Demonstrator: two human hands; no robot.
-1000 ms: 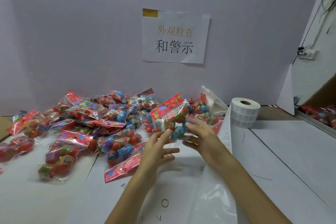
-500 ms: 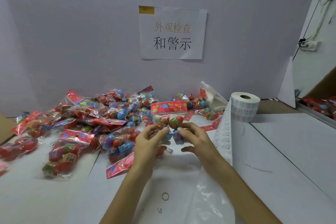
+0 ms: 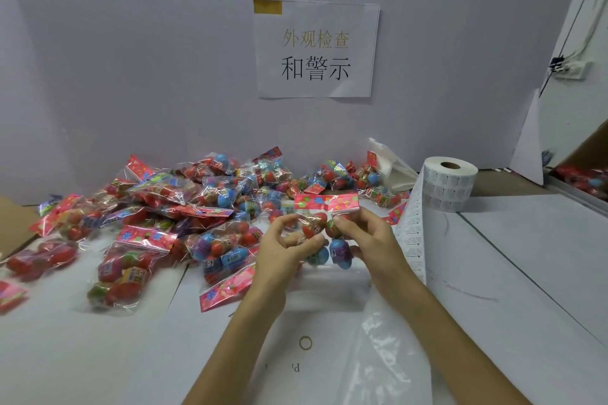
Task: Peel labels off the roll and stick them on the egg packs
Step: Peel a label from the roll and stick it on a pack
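Slim forearms, bare throughout — left hand [image 3: 278, 251] and right hand [image 3: 373, 242] bare too.

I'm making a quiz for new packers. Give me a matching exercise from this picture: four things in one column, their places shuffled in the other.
Things: 1 label roll; 2 paper sign; 3 egg pack; 4 clear plastic bag.
Places: A taped on the wall; B gripped by left hand and right hand; C standing on the table, right side; D lying at the near edge.
Pairs: 1-C, 2-A, 3-B, 4-D.
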